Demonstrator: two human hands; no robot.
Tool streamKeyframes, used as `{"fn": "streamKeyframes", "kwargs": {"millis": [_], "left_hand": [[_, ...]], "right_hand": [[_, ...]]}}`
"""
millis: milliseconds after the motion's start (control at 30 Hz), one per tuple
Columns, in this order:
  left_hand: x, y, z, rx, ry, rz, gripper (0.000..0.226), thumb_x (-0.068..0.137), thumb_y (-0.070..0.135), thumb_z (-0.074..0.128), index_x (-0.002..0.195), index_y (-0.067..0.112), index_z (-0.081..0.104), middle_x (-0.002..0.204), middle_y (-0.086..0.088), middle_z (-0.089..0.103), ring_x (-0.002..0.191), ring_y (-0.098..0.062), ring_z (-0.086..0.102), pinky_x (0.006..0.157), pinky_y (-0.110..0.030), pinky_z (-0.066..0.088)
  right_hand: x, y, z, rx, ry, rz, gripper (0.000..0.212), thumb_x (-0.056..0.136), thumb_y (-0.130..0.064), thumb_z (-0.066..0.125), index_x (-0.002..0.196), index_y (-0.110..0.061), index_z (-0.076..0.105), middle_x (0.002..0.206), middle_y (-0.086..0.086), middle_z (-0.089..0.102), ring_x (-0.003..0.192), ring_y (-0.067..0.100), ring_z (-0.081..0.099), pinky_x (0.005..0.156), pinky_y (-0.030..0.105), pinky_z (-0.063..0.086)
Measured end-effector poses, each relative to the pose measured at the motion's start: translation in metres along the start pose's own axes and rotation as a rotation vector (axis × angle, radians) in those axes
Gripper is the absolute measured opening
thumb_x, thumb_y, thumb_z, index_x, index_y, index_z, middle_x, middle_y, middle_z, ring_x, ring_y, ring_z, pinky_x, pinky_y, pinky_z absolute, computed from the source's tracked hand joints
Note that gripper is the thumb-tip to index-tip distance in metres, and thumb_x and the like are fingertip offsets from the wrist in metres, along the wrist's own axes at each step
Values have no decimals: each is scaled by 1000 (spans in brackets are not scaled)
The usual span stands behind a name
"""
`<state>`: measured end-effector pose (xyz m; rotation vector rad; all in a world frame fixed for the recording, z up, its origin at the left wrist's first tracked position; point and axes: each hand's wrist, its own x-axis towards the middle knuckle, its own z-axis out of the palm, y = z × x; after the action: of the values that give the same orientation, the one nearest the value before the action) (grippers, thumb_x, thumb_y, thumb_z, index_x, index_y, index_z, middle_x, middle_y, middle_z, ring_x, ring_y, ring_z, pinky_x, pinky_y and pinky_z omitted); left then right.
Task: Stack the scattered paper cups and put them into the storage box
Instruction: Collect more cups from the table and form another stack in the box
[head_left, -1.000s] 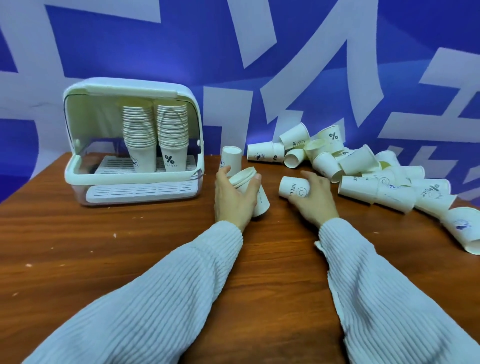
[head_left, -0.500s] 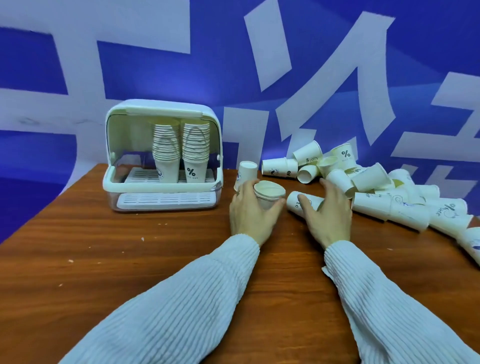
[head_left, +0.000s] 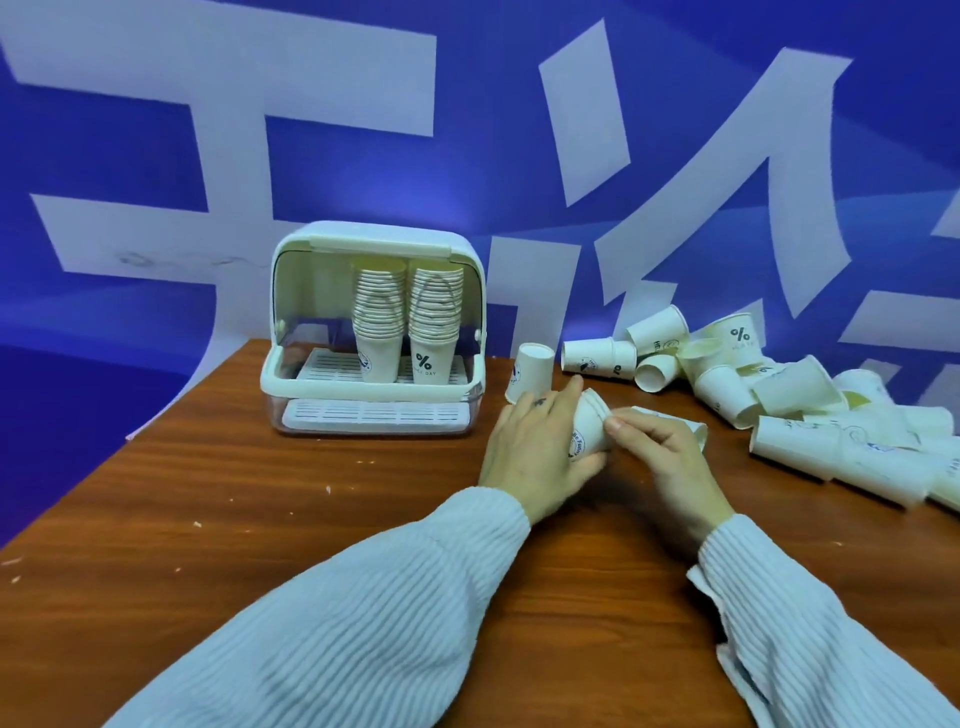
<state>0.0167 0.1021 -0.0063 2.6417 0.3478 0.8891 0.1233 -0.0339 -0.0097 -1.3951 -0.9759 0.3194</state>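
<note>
My left hand (head_left: 535, 452) grips a short stack of white paper cups (head_left: 589, 428) lying sideways, mouth toward the right. My right hand (head_left: 667, 467) holds another paper cup (head_left: 685, 423) by its body, with its bottom end at the mouth of that stack. The white storage box (head_left: 371, 332) stands open at the back left, with two tall cup stacks (head_left: 408, 317) inside. One cup (head_left: 530, 371) stands upside down just behind my left hand. Several loose cups (head_left: 769, 395) lie in a pile to the right.
The brown wooden table (head_left: 260, 519) ends at its left edge near the box. A blue and white wall stands close behind the box and the pile. My pale ribbed sleeves (head_left: 363, 613) cover the near part of the table.
My right hand has lifted the lying cup and brought it left to the mouth of the stack in my left hand. The left hand's stack has tipped onto its side.
</note>
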Motion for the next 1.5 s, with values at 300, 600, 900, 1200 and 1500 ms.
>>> {"fn": "streamKeyframes", "kwargs": {"millis": [300,600,900,1200,1500], "left_hand": [[-17,-53,-75,39,-59,-63,85,78,69,70,146,23,46,137,-1,62,125,-27,54,99,-45,48],[-43,-114,-111,-237,311,-363,70,77,67,73,134,31,53,116,6,64,110,-17,58,90,-37,49],[-43,-124,-128,-435,483,-451,81,81,45,83,148,19,47,128,11,54,115,-2,49,97,-20,39],[-9,-126,-129,-358,498,-412,75,80,50,82,144,24,51,141,3,58,128,-20,52,109,-42,45],[56,-108,-99,-175,329,-320,74,87,42,79,149,17,46,150,-3,50,138,-22,46,113,-37,36]], "right_hand": [[21,-32,74,42,-68,47,23,103,-17,60,97,-11,82,102,11,78,99,18,70,90,33,54],[87,-52,112,-384,291,-247,13,100,-25,64,104,-20,75,97,-10,76,90,10,69,84,33,55],[130,-22,151,-1320,-205,-310,34,103,-27,47,127,-33,70,115,1,70,113,30,57,101,43,37],[88,-5,136,-818,154,-318,41,101,-31,48,136,-26,67,127,-3,67,124,18,53,110,39,40],[50,25,74,-699,293,-49,36,105,-29,56,140,-31,59,118,-12,64,117,7,48,96,28,38]]}}
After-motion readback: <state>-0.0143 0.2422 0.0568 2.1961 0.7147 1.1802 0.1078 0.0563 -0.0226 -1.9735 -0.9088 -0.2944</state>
